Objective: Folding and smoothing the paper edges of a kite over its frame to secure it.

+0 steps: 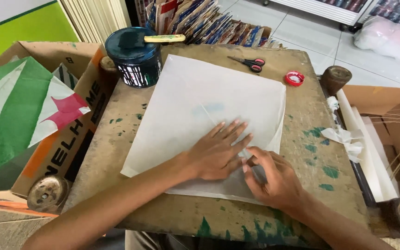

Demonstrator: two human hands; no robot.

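Paint-stained wooden desk [311, 185] is covered at centre by white tissue-paper sheet [200, 106]. Sheet is pinned flat near its lower edge by left hand [218, 153], fingers spread, nothing gripped. Just beside it, fold is pinched by right hand [271, 178], fingers curled on paper. Step judged: creasing. Steady pressure along fold is called for next.

- Paper sheet [195, 106] lies on the work table [311, 185], at its centre
- Both hands rest on the sheet's near part: left hand [216, 153] flat, right hand [271, 178] just beside it
- Paint can [134, 58] behind-left, brush [156, 39] across its top
- Scissors [248, 62] and bottle cap [294, 78] behind-right
- Cardboard box [70, 139] left of the table
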